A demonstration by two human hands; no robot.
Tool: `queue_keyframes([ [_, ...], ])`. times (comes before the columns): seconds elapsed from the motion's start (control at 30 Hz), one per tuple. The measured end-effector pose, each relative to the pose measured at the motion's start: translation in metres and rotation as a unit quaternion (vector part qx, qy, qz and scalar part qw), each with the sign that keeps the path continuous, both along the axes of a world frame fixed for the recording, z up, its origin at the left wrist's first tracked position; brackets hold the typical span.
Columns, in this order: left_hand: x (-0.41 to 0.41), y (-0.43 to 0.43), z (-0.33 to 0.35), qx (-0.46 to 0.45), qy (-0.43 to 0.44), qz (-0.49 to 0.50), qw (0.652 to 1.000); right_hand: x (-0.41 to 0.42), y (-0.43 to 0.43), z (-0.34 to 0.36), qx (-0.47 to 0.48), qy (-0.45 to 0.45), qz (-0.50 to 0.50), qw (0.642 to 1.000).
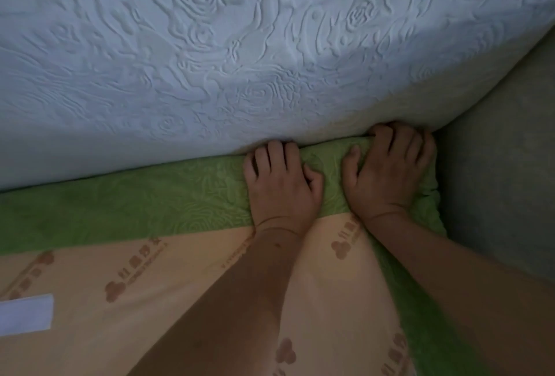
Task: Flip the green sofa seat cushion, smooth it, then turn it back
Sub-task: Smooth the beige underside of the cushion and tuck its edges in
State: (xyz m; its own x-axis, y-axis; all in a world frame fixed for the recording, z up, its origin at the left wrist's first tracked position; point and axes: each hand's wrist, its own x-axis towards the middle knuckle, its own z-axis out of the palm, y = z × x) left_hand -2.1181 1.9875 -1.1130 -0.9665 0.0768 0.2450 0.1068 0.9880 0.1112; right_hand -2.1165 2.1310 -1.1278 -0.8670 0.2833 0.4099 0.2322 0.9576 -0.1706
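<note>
Green seat cushion (150,204) lay across the middle of the view, its green textured side band running from 9 o'clock toward 3 o'clock, jammed against the white backrest (210,60), which filled everything from 10 round to 2 o'clock with a raised swirl pattern. The cushion's peach printed face (180,285) was turned up, spreading from centre down to 6 and 8 o'clock, with brownish logos repeated over it. Left hand (282,186) sat just right of centre on the green band, fingers curled over its far edge into the seam with the backrest, thumb lying on the fabric, gripping the edge. Right hand (390,174) was just beside it toward 3 o'clock, at the cushion's corner, fingers likewise hooked over the edge and buried in the seam; fabric bunched under the palm. Both forearms bare, coming in from 5 o'clock. Grey-green armrest (504,180) stood at 3 to 4 o'clock, touching the cushion's end. White label (25,315) lay on the peach face at 8 o'clock.
</note>
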Motion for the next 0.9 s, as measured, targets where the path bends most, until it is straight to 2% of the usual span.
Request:
queue_keyframes([
  [0.13, -0.002, 0.000, 0.008, 0.004, -0.014, -0.008, 1.000, -0.002, 0.000, 0.006, 0.003, -0.003, -0.005, 1.000],
  [0.23, 0.002, 0.004, 0.015, 0.011, -0.058, -0.017, 0.998, -0.001, 0.003, 0.017, 0.000, -0.037, -0.009, 0.999],
  [0.33, 0.042, -0.005, 0.036, 0.041, -0.156, -0.026, 0.987, 0.026, -0.003, 0.041, -0.092, -0.130, 0.027, 0.987],
  [0.4, 0.086, -0.017, 0.061, 0.017, -0.280, -0.066, 0.958, 0.068, -0.007, 0.054, -0.150, -0.272, 0.058, 0.949],
  [0.47, 0.134, -0.035, 0.107, -0.025, -0.395, -0.090, 0.914, 0.115, -0.015, 0.083, -0.125, -0.426, 0.103, 0.890],
  [0.5, 0.153, -0.049, 0.139, -0.034, -0.439, -0.080, 0.894, 0.134, -0.020, 0.110, -0.099, -0.484, 0.129, 0.860],
  [0.57, 0.179, -0.081, 0.202, -0.056, -0.464, -0.043, 0.883, 0.160, -0.035, 0.174, -0.061, -0.558, 0.173, 0.809],
  [0.63, 0.197, -0.109, 0.263, -0.089, -0.447, -0.006, 0.890, 0.181, -0.052, 0.236, -0.029, -0.565, 0.209, 0.798],
  [0.73, 0.228, -0.144, 0.374, -0.066, -0.392, 0.024, 0.917, 0.206, -0.091, 0.353, -0.025, -0.507, 0.253, 0.824],
  [0.9, 0.295, -0.184, 0.540, -0.051, -0.319, 0.074, 0.943, 0.253, -0.149, 0.536, -0.019, -0.388, 0.302, 0.871],
])
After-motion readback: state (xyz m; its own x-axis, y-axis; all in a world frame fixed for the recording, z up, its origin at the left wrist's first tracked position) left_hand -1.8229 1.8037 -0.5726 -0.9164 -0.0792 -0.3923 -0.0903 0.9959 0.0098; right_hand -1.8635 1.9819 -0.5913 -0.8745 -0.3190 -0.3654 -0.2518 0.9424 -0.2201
